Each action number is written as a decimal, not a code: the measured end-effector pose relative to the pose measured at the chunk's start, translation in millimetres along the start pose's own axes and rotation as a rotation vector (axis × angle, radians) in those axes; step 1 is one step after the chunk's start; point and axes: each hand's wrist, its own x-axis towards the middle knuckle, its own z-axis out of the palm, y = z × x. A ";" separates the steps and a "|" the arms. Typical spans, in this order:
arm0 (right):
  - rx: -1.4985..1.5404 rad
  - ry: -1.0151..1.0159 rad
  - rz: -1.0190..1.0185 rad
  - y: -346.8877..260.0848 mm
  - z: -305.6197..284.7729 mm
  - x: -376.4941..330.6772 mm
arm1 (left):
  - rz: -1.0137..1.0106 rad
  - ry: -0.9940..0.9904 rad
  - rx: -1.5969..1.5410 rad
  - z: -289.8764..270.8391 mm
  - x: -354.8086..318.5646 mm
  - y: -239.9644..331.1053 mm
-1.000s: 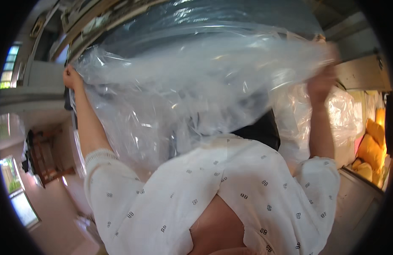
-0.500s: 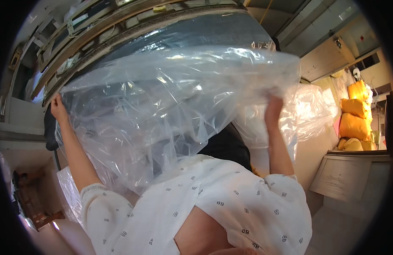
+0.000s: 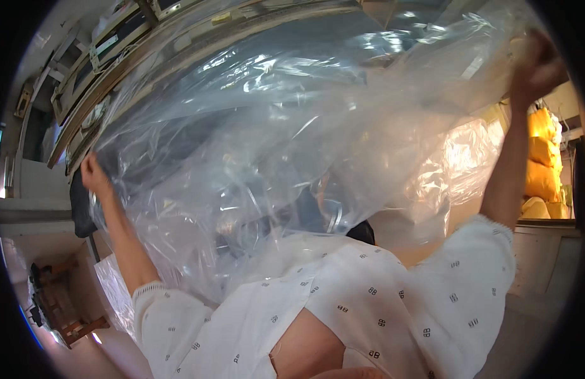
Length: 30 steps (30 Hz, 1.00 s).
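A large sheet of clear plastic film (image 3: pixel 261 164) spreads wide in front of me, wrinkled and full of glints. At its left edge my left hand (image 3: pixel 95 174) is closed, gripping the film near the end of the long wooden rail. Far out to the right, my right hand (image 3: pixel 537 69) is raised high and closed on the film's other side, slightly blurred. Between the hands the film is lifted and hangs down against my front. Beneath it, a dark flat surface (image 3: pixel 286 44) shows through at the far side.
Long wooden rails (image 3: pixel 178 47) run along the far left. More crumpled clear film (image 3: pixel 472 148) lies to the right. Stacked yellow bundles (image 3: pixel 542 174) stand beyond it at the far right. A dark padded object (image 3: pixel 82 202) is beside my left wrist.
My right hand has swung up and outward to the right, pulling the film's right side higher and wider. My left hand has stayed nearly in place, still gripping.
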 end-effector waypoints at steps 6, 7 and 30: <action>-0.379 -0.912 -0.266 41.8 114.1 -189.3 | -0.072 -0.079 0.511 -144.6 6.7 -94.1; -0.175 -0.939 -0.116 20.2 120.1 -180.1 | -0.078 -0.083 0.519 -157.9 6.2 -99.0; 1.105 -1.013 1.041 -13.6 209.9 -66.6 | -0.010 0.014 0.497 -134.9 -2.9 -95.4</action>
